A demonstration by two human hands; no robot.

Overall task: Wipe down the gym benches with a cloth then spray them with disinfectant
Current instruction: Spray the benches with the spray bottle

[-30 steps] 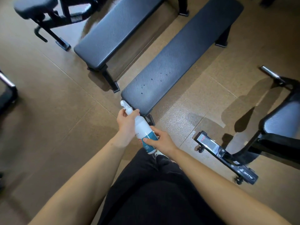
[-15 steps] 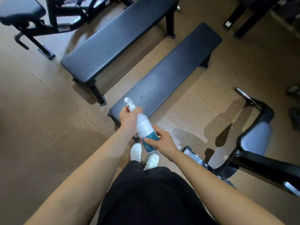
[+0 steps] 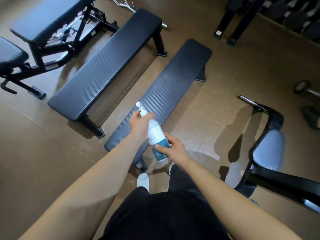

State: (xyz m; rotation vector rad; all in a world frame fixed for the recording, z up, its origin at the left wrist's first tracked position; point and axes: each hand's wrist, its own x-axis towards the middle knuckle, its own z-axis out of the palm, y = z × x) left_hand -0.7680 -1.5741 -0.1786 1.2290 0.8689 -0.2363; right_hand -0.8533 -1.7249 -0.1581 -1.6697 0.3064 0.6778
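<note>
Black padded adjustable bench (image 3: pixel 41 21) at far left, no hand on it. Next right is the 1st flat bench (image 3: pixel 103 70), with a textured black top, lying on a diagonal from near-left to far-right on the brown floor (image 3: pixel 34 153).

Left hand (image 3: pixel 139 124): fingers curled round the neck of the spray bottle (image 3: pixel 156 135), just under the white nozzle. Whether the trigger is squeezed, cannot tell. The bottle is white with a teal label and tilted. It is held over the near end of the 2nd flat bench (image 3: pixel 173 80), not touching it, with the nozzle aimed toward the far end.

Right hand (image 3: pixel 174 150): cups the bottle's lower body, thumb laid across the label, fingers wrapped behind.

Far right: grey seat pad (image 3: pixel 268 149) on a black frame, dumbbell (image 3: pixel 303 87) beyond it. No cloth in view.

Judgement: spraying stage, on the 2nd bench.
- Keep the nozzle over the pad's centre line.
- Work from near end to far in overlapping bursts, stepping along rather than over-reaching.
- Let the right hand steady the base so mist lands on vinyl, not floor.
- Cover both long edges.
- Check the 1st bench for a wet sheen before calling it done.
</note>
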